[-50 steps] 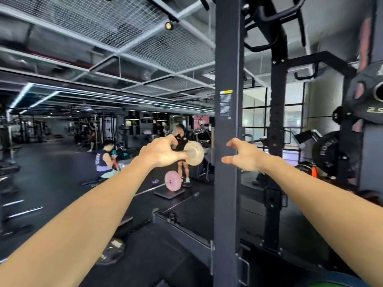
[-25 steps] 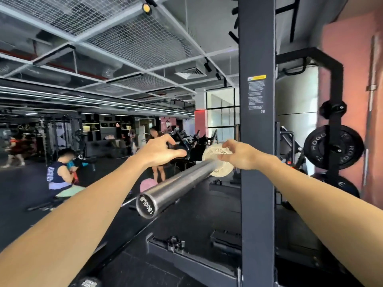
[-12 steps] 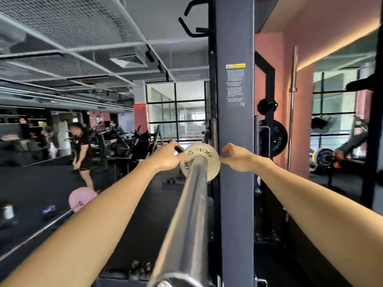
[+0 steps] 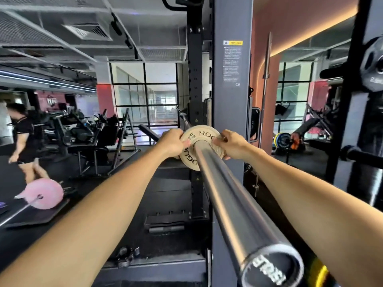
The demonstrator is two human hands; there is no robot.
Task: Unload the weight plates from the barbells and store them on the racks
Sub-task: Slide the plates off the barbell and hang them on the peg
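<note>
I hold the small tan change plate (image 4: 199, 141) with both hands. It sits far up the shiny barbell sleeve (image 4: 226, 201), right between my fingers. My left hand (image 4: 173, 144) curls round its left rim, thumb on the front face. My right hand (image 4: 233, 145) curls round its right rim the same way. I think this plate is light, hard and stiff. It will not bend. The sleeve looks smooth, so the plate should slide toward me easily. The rim is the best place to hold. Bigger dark plates (image 4: 373, 65) hang on the rack upright (image 4: 232, 112) posts nearby.
</note>
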